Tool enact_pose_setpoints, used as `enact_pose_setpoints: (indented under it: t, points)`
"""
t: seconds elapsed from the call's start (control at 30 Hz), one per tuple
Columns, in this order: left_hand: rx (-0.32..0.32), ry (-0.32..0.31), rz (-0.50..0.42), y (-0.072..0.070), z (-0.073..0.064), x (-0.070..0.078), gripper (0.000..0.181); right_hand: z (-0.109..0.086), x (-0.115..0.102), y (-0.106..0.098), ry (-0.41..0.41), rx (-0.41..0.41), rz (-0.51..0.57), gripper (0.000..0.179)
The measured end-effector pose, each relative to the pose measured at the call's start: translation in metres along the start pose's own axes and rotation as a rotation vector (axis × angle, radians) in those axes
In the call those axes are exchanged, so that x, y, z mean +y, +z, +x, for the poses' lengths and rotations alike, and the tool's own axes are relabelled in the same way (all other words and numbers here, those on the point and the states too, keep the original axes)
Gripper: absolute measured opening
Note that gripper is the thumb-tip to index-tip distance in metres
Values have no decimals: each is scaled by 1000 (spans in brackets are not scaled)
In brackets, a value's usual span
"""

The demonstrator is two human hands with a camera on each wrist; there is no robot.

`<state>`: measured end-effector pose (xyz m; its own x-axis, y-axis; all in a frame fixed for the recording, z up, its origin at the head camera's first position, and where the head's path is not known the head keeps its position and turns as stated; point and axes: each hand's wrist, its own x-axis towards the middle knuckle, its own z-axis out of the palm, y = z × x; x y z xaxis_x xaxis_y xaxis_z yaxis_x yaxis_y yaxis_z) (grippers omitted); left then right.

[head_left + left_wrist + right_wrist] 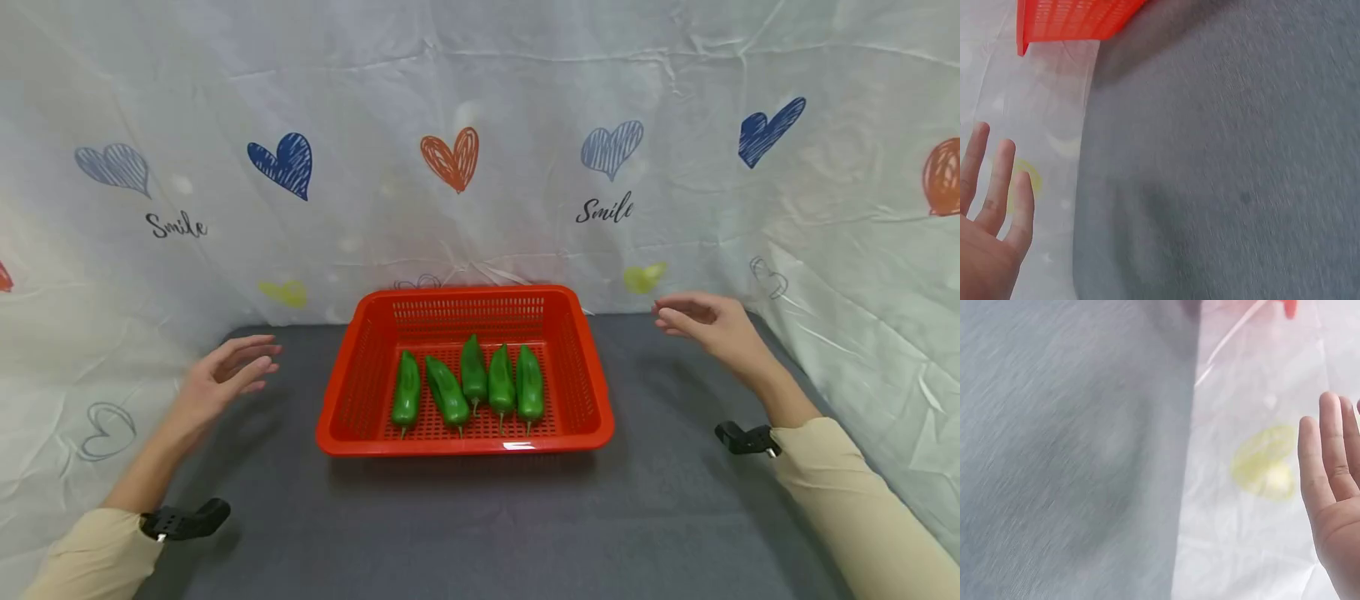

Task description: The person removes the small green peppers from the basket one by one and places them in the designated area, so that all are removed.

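A red plastic basket (465, 444) with slotted walls stands at the middle of the table's back edge in the head view. Several green peppers (447, 392) lie in it side by side, stems toward the person. To the basket's left, my left hand (228, 375) is held above the table, fingers loosely extended and holding nothing. My right hand (708, 325) hovers on the other side, apart from the basket, also with nothing in it. The left wrist view shows the left fingers (1001, 181) spread, below the basket's corner (1072, 22). Straight right fingers (1332, 450) appear in the right wrist view.
A dark grey cloth (480, 525) covers the table. Behind and at both sides hangs a white sheet (517, 92) printed with hearts and the word Smile. Each wrist wears a black strap device, one on the left (185, 520) and one on the right (746, 438).
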<state>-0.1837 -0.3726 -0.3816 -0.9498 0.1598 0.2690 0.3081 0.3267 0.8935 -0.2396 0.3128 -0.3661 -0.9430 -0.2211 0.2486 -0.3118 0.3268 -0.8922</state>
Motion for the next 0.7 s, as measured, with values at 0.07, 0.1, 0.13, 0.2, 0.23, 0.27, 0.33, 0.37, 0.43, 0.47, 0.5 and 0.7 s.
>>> enact_pose_setpoints:
  t: [0.07, 0.1, 0.13, 0.2, 0.23, 0.27, 0.33, 0.37, 0.43, 0.47, 0.5, 0.7]
  points:
    - [-14, -3, -18, 4, 2, 3, 40, 5, -5, 3, 2, 2, 44, 35]
    - [-20, -5, -30, 6, 4, 4, 41, 7, -8, 5, 2, 0, 62, 35]
    - [-24, -7, -46, 7, 5, 5, 42, 10, -11, 7, -3, -3, 72, 35]
    - [-31, -4, -69, 11, 8, 7, 43, 16, -15, 12, -15, -5, 88, 33]
    - [-31, -2, -75, 12, 10, 7, 42, 19, -17, 15, -22, -7, 94, 33]
    - [-36, 5, -77, 14, 11, 8, 43, 23, -19, 18, -29, -10, 99, 32]
    - [-48, 20, -88, 18, 15, 9, 43, 29, -24, 23, -38, -14, 105, 32]
    - [-56, 29, -84, 19, 16, 9, 43, 32, -26, 26, -42, -16, 102, 33]
    - [-75, 48, -82, 23, 20, 10, 44, 37, -30, 31, -43, -22, 90, 34]
    - [-84, 57, -73, 26, 21, 10, 45, 41, -32, 34, -43, -24, 82, 35]
    - [-94, 63, -68, 28, 23, 11, 45, 44, -34, 36, -42, -27, 71, 36]
    - [-146, 84, -13, 40, 30, 12, 49, 61, -51, 53, -48, -62, 49, 37]
